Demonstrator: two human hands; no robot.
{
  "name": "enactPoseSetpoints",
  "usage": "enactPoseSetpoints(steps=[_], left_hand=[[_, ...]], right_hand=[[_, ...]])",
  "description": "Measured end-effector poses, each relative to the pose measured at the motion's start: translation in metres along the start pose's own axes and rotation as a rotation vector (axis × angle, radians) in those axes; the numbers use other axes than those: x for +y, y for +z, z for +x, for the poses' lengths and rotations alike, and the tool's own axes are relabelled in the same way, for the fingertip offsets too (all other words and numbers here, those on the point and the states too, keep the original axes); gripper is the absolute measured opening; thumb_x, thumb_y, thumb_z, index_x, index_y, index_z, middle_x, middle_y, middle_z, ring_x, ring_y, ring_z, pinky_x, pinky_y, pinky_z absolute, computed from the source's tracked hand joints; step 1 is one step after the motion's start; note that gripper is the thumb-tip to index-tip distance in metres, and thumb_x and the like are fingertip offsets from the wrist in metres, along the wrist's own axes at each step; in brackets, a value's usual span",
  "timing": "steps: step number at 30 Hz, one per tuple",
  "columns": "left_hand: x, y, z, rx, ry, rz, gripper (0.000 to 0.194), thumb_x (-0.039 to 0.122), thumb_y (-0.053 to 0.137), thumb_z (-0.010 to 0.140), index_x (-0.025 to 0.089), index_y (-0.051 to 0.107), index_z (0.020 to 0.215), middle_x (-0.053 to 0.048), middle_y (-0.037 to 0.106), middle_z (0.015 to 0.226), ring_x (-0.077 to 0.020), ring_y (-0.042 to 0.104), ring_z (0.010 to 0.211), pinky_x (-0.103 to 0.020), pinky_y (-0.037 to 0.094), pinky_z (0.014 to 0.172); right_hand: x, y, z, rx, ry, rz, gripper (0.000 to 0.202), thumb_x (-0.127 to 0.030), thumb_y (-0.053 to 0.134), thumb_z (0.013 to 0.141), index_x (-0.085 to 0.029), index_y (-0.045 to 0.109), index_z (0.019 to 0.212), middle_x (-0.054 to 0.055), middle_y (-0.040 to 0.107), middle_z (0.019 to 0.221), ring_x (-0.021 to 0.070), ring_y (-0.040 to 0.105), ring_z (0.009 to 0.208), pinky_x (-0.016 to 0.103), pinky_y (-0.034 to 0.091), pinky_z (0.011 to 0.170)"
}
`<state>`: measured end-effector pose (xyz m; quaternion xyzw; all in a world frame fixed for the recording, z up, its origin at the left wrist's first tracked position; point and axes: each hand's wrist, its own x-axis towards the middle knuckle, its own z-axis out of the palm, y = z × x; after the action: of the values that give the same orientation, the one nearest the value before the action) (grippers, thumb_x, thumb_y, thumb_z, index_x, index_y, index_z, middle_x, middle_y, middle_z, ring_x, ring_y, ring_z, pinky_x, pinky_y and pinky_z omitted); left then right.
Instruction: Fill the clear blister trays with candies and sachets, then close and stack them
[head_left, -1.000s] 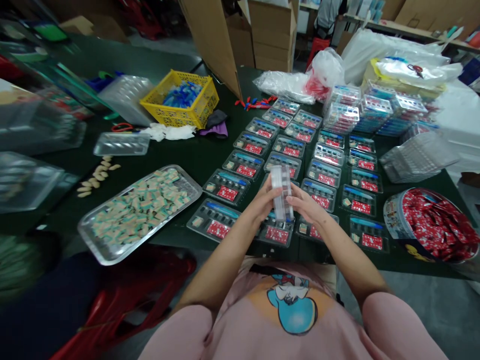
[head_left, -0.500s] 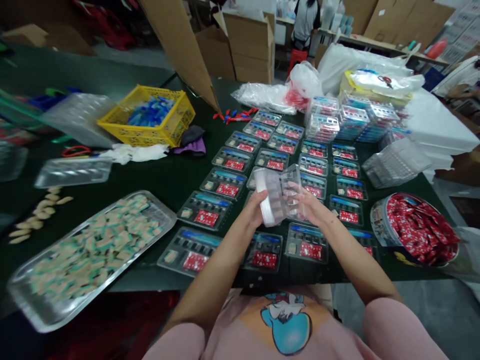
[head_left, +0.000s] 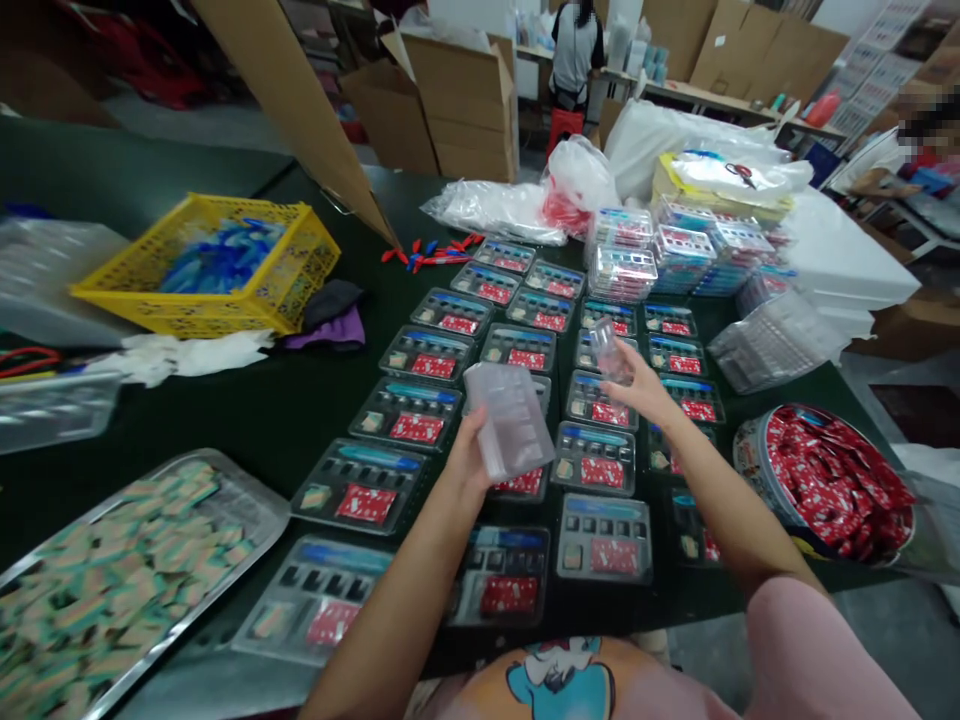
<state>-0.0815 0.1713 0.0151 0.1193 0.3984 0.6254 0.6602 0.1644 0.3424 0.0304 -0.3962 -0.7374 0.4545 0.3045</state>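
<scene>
- Tabletop (head_left: 202, 410), dark green, runs under everything.
- Metal tray (head_left: 259, 500) at near left, heaped with small pale-and-green pieces; cut off by the frame edge.
- Yellow crate (head_left: 289, 285) at far left, blue items inside.
- Tub (head_left: 750, 465) at right, full of red packets (head_left: 825, 485).
- Filled trays (head_left: 405, 410) in rows across the middle, each readable one with a blue item along its far side and a red packet nearer.
- Clear stack (head_left: 514, 420), several plastic pieces nested, tilted above the middle rows. Left hand (head_left: 469, 450) grips it by its near-left edge, thumb on top.
- Right hand (head_left: 637, 385) well to the right of the stack, fingers pinching one single clear piece (head_left: 607, 345) over the right-hand rows; cannot tell whether that piece touches a tray.
- Change: half a second ago the hands were close together at the stack — now they are apart. Reads as one piece separated, each hand carrying its own load.
</scene>
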Motion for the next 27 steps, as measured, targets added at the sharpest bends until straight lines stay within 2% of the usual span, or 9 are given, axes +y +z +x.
enactPoseSetpoints(steps=[2,4,7,11,17,20,22,24,27], left_hand=[[0.002,-0.002,-0.001,0.02,0.007,-0.006,0.068,0.062,0.069,0.067,0.02,0.062,0.12,-0.014,0.071,0.114,-0.0387,0.062,0.117,-0.053,0.052,0.097],[0.005,-0.004,-0.001,0.032,0.016,-0.008,0.069,0.061,0.07,0.066,0.02,0.062,0.121,-0.013,0.073,0.11,-0.0387,0.064,0.114,-0.053,0.053,0.094],[0.008,-0.006,0.0,-0.004,0.019,-0.021,0.071,0.06,0.07,0.068,0.02,0.061,0.126,-0.012,0.074,0.106,-0.0379,0.065,0.111,-0.051,0.054,0.093],[0.011,-0.005,0.005,-0.056,-0.025,-0.091,0.07,0.054,0.072,0.069,0.017,0.061,0.127,-0.011,0.075,0.107,-0.0342,0.069,0.104,-0.047,0.055,0.094],[0.011,-0.014,0.019,0.044,-0.107,-0.073,0.063,0.043,0.072,0.071,0.015,0.06,0.126,-0.014,0.075,0.109,-0.0352,0.071,0.102,-0.05,0.056,0.091],[0.01,-0.025,0.026,0.163,-0.161,-0.024,0.056,0.044,0.07,0.073,0.012,0.064,0.118,-0.015,0.075,0.103,-0.0341,0.072,0.095,-0.048,0.058,0.085],[0.012,-0.034,0.029,0.263,-0.13,0.067,0.052,0.042,0.073,0.07,0.012,0.066,0.112,-0.014,0.075,0.099,-0.0319,0.072,0.091,-0.044,0.058,0.082],[0.017,-0.041,0.03,0.36,0.026,0.23,0.052,0.037,0.077,0.067,0.014,0.066,0.113,-0.012,0.074,0.103,-0.0295,0.071,0.097,-0.039,0.056,0.085],[0.026,-0.036,0.025,0.547,0.441,0.555,0.059,0.03,0.08,0.066,0.02,0.065,0.122,-0.01,0.068,0.123,-0.0264,0.063,0.114,-0.036,0.05,0.097]], right_hand=[[0.012,-0.023,0.027,0.099,-0.077,-0.26,0.088,-0.039,0.078,0.067,-0.021,0.045,0.147,0.015,0.044,0.149,0.0346,0.038,0.14,0.054,0.031,0.117],[0.024,-0.046,0.056,0.13,-0.069,-0.491,0.091,-0.036,0.078,0.066,-0.016,0.043,0.148,0.02,0.039,0.151,0.0378,0.033,0.143,0.056,0.03,0.117],[0.038,-0.07,0.095,0.028,0.005,-0.77,0.094,-0.032,0.077,0.065,-0.015,0.041,0.15,0.024,0.032,0.154,0.0447,0.031,0.142,0.065,0.03,0.111],[0.044,-0.072,0.129,-0.146,-0.011,-0.897,0.094,-0.036,0.076,0.067,-0.02,0.039,0.152,0.023,0.033,0.154,0.0474,0.036,0.138,0.069,0.034,0.105],[0.035,-0.035,0.133,-0.238,-0.237,-0.484,0.094,-0.046,0.075,0.069,-0.018,0.039,0.151,0.016,0.043,0.148,0.0351,0.043,0.136,0.05,0.034,0.115],[0.024,-0.013,0.118,-0.284,-0.151,-0.231,0.094,-0.051,0.076,0.07,-0.019,0.04,0.151,0.014,0.048,0.145,0.0333,0.048,0.131,0.051,0.035,0.114],[0.015,-0.001,0.105,-0.331,-0.065,-0.057,0.093,-0.051,0.076,0.071,-0.021,0.039,0.151,0.012,0.051,0.142,0.0312,0.051,0.127,0.051,0.037,0.112],[0.004,0.009,0.093,-0.386,-0.015,0.117,0.09,-0.05,0.076,0.073,-0.023,0.039,0.15,0.01,0.053,0.139,0.028,0.054,0.123,0.05,0.038,0.111],[-0.014,0.024,0.075,-0.462,0.019,0.311,0.084,-0.048,0.076,0.075,-0.027,0.041,0.149,0.009,0.054,0.139,0.0252,0.054,0.122,0.048,0.037,0.113]])
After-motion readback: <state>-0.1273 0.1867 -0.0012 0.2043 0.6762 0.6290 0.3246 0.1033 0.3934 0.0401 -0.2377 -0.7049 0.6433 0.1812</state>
